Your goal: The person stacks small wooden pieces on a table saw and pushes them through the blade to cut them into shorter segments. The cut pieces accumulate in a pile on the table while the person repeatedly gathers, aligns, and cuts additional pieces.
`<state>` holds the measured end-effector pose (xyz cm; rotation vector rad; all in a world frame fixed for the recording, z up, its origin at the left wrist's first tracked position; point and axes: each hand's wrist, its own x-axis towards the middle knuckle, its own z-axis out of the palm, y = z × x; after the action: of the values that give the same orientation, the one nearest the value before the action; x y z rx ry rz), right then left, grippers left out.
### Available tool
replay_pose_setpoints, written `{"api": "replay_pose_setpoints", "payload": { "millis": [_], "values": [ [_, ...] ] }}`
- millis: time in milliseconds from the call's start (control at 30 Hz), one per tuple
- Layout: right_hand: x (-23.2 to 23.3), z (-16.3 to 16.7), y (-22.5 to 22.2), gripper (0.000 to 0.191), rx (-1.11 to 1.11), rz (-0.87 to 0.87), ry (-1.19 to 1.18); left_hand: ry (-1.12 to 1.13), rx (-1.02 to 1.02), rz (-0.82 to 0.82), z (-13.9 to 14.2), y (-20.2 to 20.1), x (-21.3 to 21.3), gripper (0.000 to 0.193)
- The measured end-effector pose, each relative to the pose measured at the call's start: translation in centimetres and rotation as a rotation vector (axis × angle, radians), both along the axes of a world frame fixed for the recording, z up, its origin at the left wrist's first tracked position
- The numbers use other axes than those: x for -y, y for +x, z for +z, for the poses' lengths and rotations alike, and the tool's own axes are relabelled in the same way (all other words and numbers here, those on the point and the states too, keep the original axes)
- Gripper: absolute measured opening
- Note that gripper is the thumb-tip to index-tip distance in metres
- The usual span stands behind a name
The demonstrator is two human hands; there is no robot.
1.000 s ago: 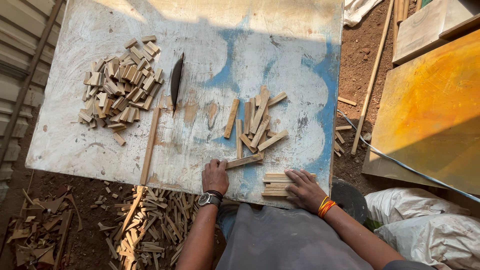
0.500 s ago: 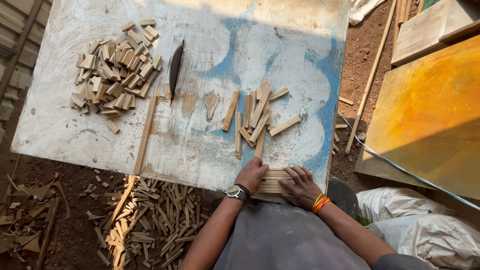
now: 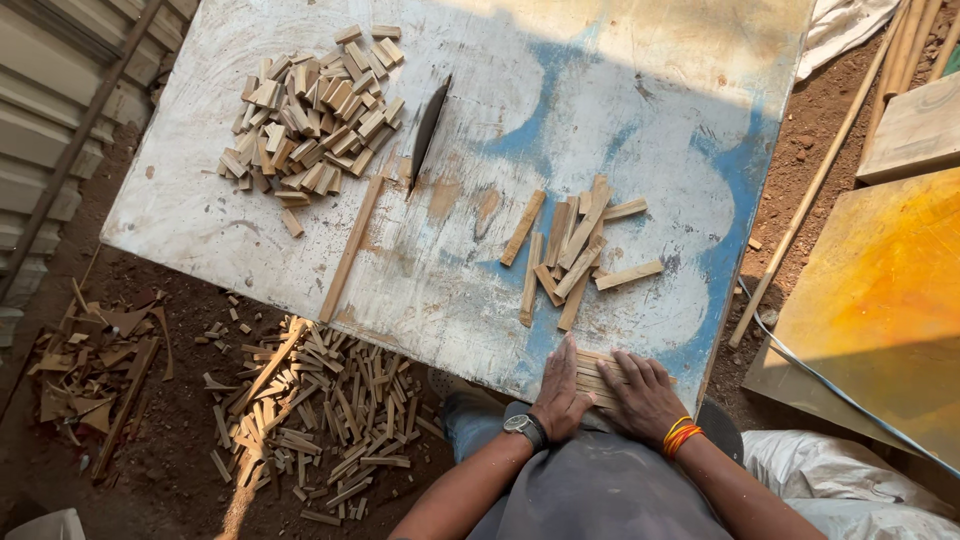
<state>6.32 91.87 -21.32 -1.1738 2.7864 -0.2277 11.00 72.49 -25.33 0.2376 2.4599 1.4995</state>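
Left hand point(image 3: 562, 395) joined right hand point(image 3: 640, 395) | fingers flat, open on stick stack point(image 3: 597, 378) | table point(image 3: 650, 90) edge

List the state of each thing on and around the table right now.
Left hand: flat on the stick stack.
Right hand: flat on the same stack.
Stick stack: squared at the table edge.
Saw blade: upright in the slot.
Block pile: heaped.
Loose sticks: scattered.
Floor offcuts: strewn.

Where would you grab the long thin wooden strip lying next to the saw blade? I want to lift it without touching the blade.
Take the long strip by its lower end near the table edge, coming from the near side. Its upper end lies close to the saw blade, while the lower end is free of the block pile.
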Motion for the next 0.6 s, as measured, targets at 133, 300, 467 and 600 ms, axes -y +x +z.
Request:
{"api": "replay_pose_setpoints", "payload": {
  "millis": [133, 300, 467, 600],
  "values": [
    [1.6, -0.1, -0.9, 0.085, 0.056, 0.009, 0.019, 0.037, -0.07, 0.046, 1.6, -0.5, 3.4, 0.092],
    [10.0, 1.3, -1.9, 0.092, 0.173, -0.012, -0.219, 0.075, -0.047, 0.557, 3.1, 0.8, 11.9, 0.071],
    [24.9, 1.6, -5.7, 0.085, 0.109, 0.013, -0.225, -0.025, 0.059, 0.932, 2.2, 2.9, 25.9, 0.051],
    [35.6, 1.2, -8.8, 0.083, 0.083, -0.003, -0.173, -0.329, -0.129, 0.903, 1.8, 3.4, 37.2, 0.041]
  ]
}}
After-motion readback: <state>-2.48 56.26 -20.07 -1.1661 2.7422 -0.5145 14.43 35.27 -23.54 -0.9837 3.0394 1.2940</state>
